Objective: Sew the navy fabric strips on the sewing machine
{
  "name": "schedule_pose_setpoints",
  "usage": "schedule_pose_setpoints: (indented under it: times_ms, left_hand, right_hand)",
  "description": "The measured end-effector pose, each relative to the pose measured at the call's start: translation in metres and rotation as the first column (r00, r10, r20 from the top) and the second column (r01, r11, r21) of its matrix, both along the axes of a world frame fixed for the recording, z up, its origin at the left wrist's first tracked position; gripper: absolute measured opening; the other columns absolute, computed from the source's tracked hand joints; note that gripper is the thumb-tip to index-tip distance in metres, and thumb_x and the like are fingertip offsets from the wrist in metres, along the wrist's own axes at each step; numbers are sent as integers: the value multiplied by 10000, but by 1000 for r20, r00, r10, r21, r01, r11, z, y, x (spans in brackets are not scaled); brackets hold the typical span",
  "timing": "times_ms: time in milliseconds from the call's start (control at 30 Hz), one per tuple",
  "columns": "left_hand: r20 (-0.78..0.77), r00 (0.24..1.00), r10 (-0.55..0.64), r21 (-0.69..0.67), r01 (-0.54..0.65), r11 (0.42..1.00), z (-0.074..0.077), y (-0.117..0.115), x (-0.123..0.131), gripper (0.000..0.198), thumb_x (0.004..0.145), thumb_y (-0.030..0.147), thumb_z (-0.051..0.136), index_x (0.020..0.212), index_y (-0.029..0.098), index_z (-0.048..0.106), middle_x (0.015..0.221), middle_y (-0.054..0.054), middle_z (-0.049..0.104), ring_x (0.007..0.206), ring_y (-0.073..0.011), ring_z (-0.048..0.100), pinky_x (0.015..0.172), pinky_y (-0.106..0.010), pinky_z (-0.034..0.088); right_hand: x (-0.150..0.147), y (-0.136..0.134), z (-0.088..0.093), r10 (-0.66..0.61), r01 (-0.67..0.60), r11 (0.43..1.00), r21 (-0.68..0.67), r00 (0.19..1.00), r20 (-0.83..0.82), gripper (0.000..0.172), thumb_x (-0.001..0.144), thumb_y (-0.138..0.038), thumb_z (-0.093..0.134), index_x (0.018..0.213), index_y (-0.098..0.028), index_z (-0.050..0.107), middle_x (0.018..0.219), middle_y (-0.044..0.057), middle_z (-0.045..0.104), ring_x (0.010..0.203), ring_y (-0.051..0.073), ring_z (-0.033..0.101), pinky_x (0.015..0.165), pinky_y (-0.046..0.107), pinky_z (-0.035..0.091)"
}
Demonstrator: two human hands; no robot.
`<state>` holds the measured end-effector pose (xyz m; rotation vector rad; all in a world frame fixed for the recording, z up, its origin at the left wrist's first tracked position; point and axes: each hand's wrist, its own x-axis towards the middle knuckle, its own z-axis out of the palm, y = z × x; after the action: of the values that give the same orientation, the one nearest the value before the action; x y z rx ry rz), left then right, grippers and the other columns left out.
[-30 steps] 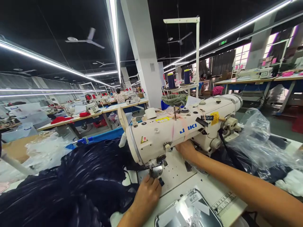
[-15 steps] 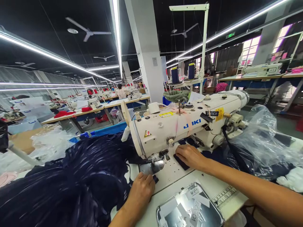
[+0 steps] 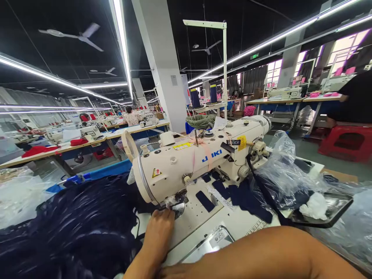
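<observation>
My left hand [image 3: 160, 226] is at the needle end of the white sewing machine [image 3: 180, 159], its fingers curled down against the metal plate [image 3: 178, 209] under the head. What those fingers pinch is hidden beneath them. Across the bottom of the view runs my right forearm, and my right hand [image 3: 177, 270] shows only in part beside the left wrist, its fingers out of sight. A small navy fabric strip [image 3: 205, 201] lies on the machine bed. Left of the machine is a big heap of navy fabric [image 3: 75, 221].
Part of a shiny metal tin [image 3: 210, 246] shows behind my forearm. More navy pieces [image 3: 247, 199], a white label strip [image 3: 221, 198] and clear plastic bags [image 3: 287, 170] lie to the right, near a dark-rimmed tray [image 3: 338, 209]. A person in dark clothing [image 3: 356, 97] is by a red stool [image 3: 345, 143].
My right hand has left the navy strip on the bed and swung down and left to my left wrist. The view has turned right. My left hand stays by the needle.
</observation>
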<state>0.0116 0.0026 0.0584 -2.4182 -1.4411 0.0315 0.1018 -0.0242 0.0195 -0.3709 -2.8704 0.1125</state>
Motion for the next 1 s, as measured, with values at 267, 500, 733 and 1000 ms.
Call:
schedule_pose_setpoints:
  times_ms: [267,500,733,1000]
  left_hand:
    - [-104,900,-423,347,431,833,-42,6,-23,289,742,-48,376,607,165,518,576,-7,544,524,-156,516,580,-288,363]
    - [-174,880,-442,429,471,770,-40,0,-19,266,699,-60,419,564,155,500,538,-7,515,494,-152,478,548,-289,329]
    - [-181,890,-419,418,456,786,-37,-10,-17,245,684,-54,435,554,145,496,515,-16,506,483,-165,471,549,-301,321]
    - [-107,898,-427,510,418,752,-43,-18,-32,316,825,-27,277,768,96,563,550,-15,524,483,-144,494,575,-298,372]
  right_hand:
    - [145,39,19,-371,392,897,205,919,-131,80,783,-209,563,832,-146,560,972,82,567,900,200,467,878,385,318]
    - [157,57,3,-293,330,879,345,943,-155,220,872,-152,397,711,-163,546,866,57,557,884,182,448,917,386,287]
    - [105,54,6,-434,540,754,375,837,-334,278,850,-64,351,668,-139,548,748,81,558,728,183,457,739,348,338]
    - [44,43,7,-619,611,784,-109,784,-52,137,805,-94,446,783,-130,576,865,77,611,800,185,533,667,279,344]
